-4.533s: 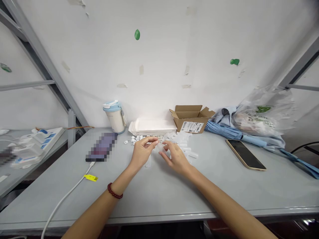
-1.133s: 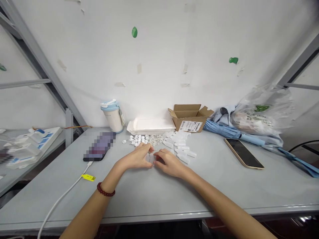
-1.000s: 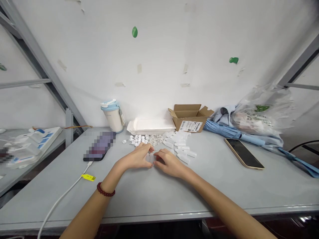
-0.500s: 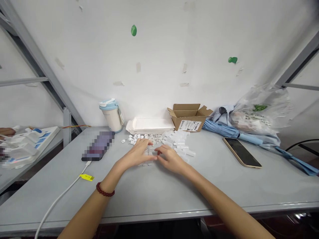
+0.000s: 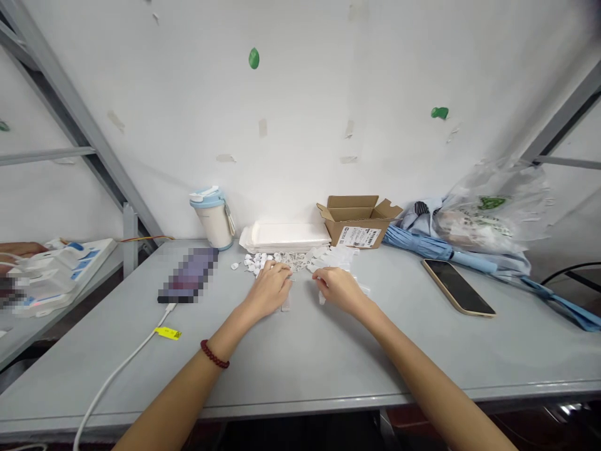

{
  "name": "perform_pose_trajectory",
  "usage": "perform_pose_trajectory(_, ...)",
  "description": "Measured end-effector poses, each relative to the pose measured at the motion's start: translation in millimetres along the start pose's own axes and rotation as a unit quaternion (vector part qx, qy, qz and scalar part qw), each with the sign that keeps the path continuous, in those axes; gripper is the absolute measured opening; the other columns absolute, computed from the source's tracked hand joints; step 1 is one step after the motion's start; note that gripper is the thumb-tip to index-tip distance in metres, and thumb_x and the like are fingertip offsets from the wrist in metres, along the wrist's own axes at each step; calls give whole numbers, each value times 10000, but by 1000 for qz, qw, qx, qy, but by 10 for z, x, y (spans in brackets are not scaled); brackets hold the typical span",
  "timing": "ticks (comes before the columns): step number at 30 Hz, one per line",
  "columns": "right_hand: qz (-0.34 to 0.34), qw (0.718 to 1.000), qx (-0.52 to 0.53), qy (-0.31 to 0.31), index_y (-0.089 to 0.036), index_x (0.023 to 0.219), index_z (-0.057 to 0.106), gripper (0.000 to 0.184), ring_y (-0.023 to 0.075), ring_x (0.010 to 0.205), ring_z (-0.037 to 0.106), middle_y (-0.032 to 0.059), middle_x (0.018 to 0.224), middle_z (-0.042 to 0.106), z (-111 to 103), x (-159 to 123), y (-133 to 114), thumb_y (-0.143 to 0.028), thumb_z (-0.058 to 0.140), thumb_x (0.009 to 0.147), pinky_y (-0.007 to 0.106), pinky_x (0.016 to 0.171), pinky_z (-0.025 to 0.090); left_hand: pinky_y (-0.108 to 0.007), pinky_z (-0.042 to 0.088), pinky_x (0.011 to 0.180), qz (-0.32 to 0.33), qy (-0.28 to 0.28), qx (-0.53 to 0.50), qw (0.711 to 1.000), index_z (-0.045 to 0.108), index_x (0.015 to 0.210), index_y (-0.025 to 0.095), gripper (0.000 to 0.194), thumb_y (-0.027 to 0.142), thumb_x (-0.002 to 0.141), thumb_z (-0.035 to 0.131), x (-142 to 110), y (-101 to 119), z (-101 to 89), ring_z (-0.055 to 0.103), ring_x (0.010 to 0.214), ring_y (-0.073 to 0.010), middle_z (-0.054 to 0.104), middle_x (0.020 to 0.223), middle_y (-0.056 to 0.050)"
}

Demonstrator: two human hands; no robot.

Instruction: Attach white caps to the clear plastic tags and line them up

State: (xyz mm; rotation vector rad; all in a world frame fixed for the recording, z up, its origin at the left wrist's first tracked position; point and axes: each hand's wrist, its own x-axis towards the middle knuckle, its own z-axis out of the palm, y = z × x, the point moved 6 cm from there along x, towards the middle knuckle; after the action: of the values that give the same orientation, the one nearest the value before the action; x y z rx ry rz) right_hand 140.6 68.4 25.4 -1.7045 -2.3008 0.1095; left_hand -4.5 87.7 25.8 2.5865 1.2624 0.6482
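Across a grey table (image 5: 300, 369), with 12 o'clock straight ahead of us, we bend to a spread of small parts. Our left hand (image 5: 267, 291), below a dark red bracelet (image 5: 215, 354) on the forearm, lies just short of 12, its fingers bent beside white caps (image 5: 256, 263); we cannot tell whether it grips anything. One translucent piece (image 5: 285, 304) lies at that hand's 4 o'clock. Our right hand (image 5: 345, 289), just past 12, curls with thumb and fingertips drawn near each other; whether they pinch anything, we cannot tell. Beyond its knuckles, at 12, lie translucent sleeves (image 5: 345, 255), with small pale parts (image 5: 295, 260) between them and the caps. Behind the parts, a stack of white trays (image 5: 288, 236) stands at 12, and an open cardboard box (image 5: 357, 227) just past it. We have a lidded tumbler (image 5: 213, 224) at 11, a folded blue umbrella (image 5: 416, 244) at 1, and a dark-screened phone (image 5: 457, 288) between 1 and 2. Another person's hand (image 5: 21, 248) shows at 10.
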Motion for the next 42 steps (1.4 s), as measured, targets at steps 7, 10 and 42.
perform_pose_trajectory(7, -24, 999, 5, -30, -148, 1029, 657, 404, 198, 946, 551, 88, 952, 650, 7, 24, 76, 44, 412, 772, 232, 671, 357, -450, 362, 929, 14, -14, 66, 998, 645, 921, 176, 276, 200, 862, 376, -6, 25, 15, 430, 1035, -272, 610, 1063, -67)
perform_pose_trajectory(10, -43, 998, 5, -45, -143, 1020, 663, 495, 199, 921, 540, 88, 974, 650, 18, 22, 67, 116, 423, 673, 243, 706, 366, -452, 369, 918, 6, -13, 65, 998, 642, 918, 170, 276, 202, 864, 373, -6, 23, 20, 433, 1030, -273, 614, 1058, -74)
perform_pose_trajectory(42, -147, 980, 89, -96, -159, 881, 680, 430, 186, 894, 524, 69, 895, 621, 11, -83, -77, 90, 438, 626, 258, 746, 392, -364, 429, 908, -151, 158, -235, 947, 605, 1171, 217, 474, 197, 727, 439, 6, -258, -294, 417, 1218, -233, 535, 1290, -40)
